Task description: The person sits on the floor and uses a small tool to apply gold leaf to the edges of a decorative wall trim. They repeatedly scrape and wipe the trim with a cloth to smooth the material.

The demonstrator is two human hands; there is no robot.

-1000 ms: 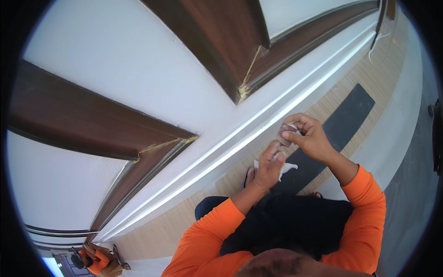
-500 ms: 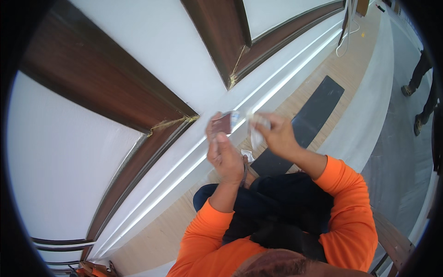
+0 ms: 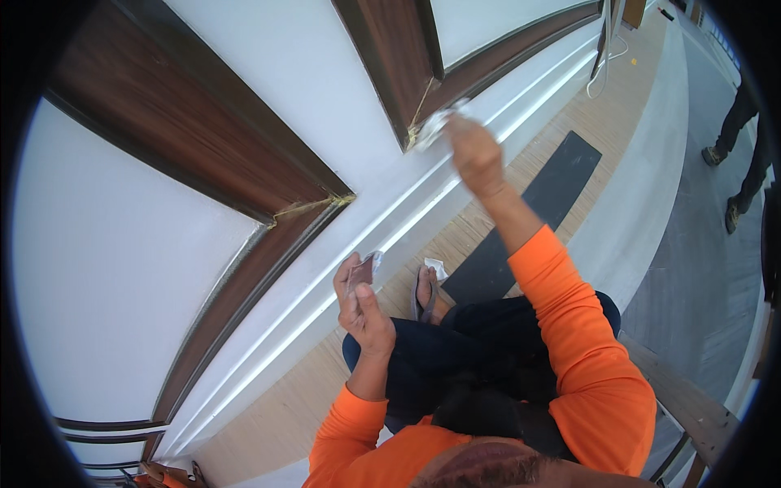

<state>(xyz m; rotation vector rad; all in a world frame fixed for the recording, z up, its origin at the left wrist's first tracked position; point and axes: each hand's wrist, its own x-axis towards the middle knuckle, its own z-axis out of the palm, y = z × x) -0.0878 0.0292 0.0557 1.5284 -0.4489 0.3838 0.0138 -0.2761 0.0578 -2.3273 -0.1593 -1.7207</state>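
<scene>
My left hand (image 3: pixel 367 313), held above my knees, is closed on a small reddish-brown square piece (image 3: pixel 360 274) with a crumpled whitish edge; it looks like folded sandpaper, but I cannot be sure. Farther forward, my right hand (image 3: pixel 477 154) is blurred by motion and closed on a crumpled white cloth or tissue (image 3: pixel 435 130). That white wad is against the lower corner of a dark brown wooden frame (image 3: pixel 399 89) on the white wall, covering part of the joint. Yellowish residue (image 3: pixel 412 137) shows at this corner. More of it lines the corner joint of the nearer brown frame (image 3: pixel 244 175).
A long dark grey board (image 3: pixel 529 220) lies on the wood-look floor strip to the right. A small white scrap (image 3: pixel 437 267) is by my sandalled foot (image 3: pixel 425 293). At the far right another person's legs (image 3: pixel 742 130) stand on grey flooring. A white cable (image 3: pixel 604 77) hangs near the wall.
My right hand has gone forward from beside the left hand to the frame corner, carrying the white wad. My left hand has dropped back and left, still holding the reddish-brown piece.
</scene>
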